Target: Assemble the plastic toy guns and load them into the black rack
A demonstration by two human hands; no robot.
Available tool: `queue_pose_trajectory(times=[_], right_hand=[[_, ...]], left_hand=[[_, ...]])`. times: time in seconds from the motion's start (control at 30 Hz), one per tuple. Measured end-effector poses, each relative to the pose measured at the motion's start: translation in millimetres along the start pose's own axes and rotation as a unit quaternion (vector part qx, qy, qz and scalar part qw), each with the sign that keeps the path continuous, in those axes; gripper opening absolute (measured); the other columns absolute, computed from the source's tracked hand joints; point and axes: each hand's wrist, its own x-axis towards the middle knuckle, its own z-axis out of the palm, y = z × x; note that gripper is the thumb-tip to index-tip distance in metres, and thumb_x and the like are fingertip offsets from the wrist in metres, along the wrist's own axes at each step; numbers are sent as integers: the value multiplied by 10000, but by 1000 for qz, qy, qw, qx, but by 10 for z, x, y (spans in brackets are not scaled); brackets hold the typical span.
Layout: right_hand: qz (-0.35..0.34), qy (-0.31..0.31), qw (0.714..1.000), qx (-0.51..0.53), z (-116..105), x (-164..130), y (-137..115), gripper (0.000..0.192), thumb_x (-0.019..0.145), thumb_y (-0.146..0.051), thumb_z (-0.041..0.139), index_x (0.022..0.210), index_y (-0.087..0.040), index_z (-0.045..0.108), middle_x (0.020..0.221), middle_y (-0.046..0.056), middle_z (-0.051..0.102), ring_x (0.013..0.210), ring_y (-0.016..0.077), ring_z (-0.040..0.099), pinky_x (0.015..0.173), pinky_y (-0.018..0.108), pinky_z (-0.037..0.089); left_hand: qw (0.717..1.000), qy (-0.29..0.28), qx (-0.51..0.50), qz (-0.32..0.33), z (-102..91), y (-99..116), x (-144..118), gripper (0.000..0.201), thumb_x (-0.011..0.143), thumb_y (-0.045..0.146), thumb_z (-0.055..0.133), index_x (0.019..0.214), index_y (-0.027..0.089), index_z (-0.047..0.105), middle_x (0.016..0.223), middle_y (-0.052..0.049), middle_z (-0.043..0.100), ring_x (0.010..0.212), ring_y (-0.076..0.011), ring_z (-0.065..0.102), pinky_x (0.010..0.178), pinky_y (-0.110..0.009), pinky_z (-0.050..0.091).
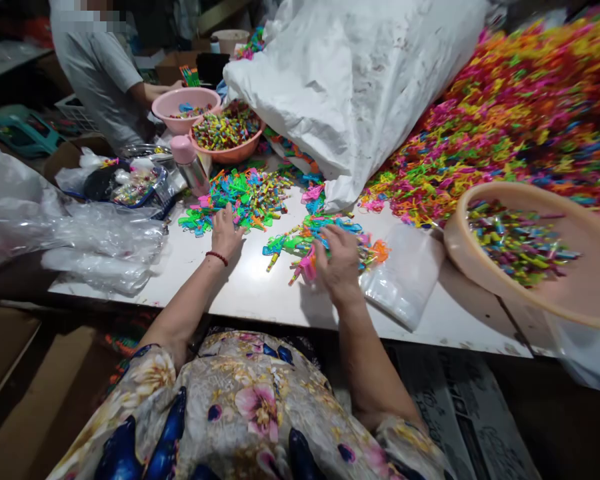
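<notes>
My left hand (227, 235) lies at the near edge of a pile of small plastic toys (237, 193) in green, blue and pink, mixed with short striped tubes. Its fingers are stretched forward, thumb apart, and it wears a dark red beaded bracelet (217, 258). To its right, my right hand (339, 260) reaches over a smaller cluster of the same pieces (300, 233). The right fingers are bent, with the thumb apart from them. A pink piece (307, 265) lies beside that thumb. What is under the right palm is hidden.
A stack of clear plastic bags (405, 277) lies right of my right hand, before a peach basin (455, 233) of striped tubes. Behind stand a white sack (350, 87), a colourful heap (520, 113), an orange bowl (235, 155) and a flask (193, 167). A person (100, 80) works at back left.
</notes>
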Motion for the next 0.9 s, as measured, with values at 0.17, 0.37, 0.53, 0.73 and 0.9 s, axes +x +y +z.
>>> queue_pose_trajectory(times=[0.17,0.37,0.53,0.73,0.9], right_hand=[[-36,-242,967,-69,708,420,-290,316,1010,-257,422,1153,-162,687,1173,141,685,1092,262,595,997,380,458],[46,-337,922,-186,1338,942,-176,343,931,-77,446,1214,-94,641,1201,205,658,1127,288,600,933,346,477],[63,-347,915,-197,1517,965,-115,342,906,-71,484,1222,-56,613,1235,238,629,1173,311,582,938,347,472],[98,-228,969,-5,1194,685,-181,263,949,-242,488,1156,-148,620,1002,125,699,926,251,635,860,363,481],[148,-150,925,317,756,95,-298,310,867,-469,644,1010,-199,696,872,29,673,784,171,617,752,318,510]], left_hand=[[990,-77,121,-11,71,-190,179,437,817,6,525,1227,133,607,1190,-193,547,1209,-344,463,1052,-469,357],[995,3,-44,-92,-78,-323,-16,372,752,-52,492,1018,153,652,1010,-124,589,1128,-304,547,1053,-465,396],[871,-21,-398,-287,-350,-335,-266,285,753,28,570,994,176,596,828,-26,593,768,-162,632,734,-298,526],[666,-146,-651,-334,-610,-210,-667,361,672,32,634,1009,160,625,953,-58,687,695,-115,640,585,-206,501],[638,-217,-681,-285,-642,-12,-891,580,608,40,660,1170,177,619,1042,-57,698,664,-128,660,588,-241,518]])
